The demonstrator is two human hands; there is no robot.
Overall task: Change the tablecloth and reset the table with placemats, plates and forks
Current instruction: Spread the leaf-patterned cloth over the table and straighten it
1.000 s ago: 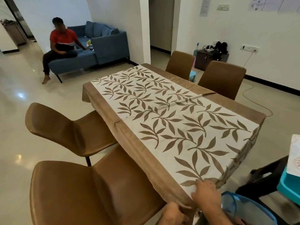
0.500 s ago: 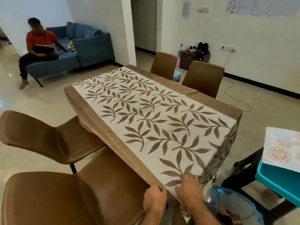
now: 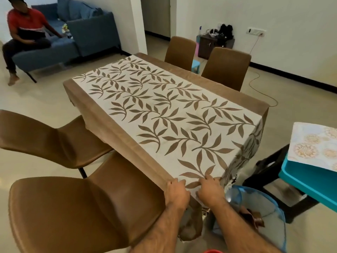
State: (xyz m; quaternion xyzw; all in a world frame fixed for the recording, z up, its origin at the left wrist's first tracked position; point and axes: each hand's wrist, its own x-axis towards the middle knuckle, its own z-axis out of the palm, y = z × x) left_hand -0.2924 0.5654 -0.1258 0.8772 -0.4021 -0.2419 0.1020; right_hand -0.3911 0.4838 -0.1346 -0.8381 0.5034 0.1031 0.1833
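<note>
Since a second ago the ridge across the tablecloth [image 3: 164,114] has flattened, so the spreading looks nearly finished; placemats, plates and forks remain. From the left: smooth brown leather-like chairs [image 3: 76,212], then the left hand [image 3: 176,192], fingers curled over the cloth's near corner, gripping the plain brown border. The right hand [image 3: 209,191] pinches the cream, leaf-printed panel. Farther right, a floral placemat [image 3: 313,143] lies on a teal tray [image 3: 308,178].
</note>
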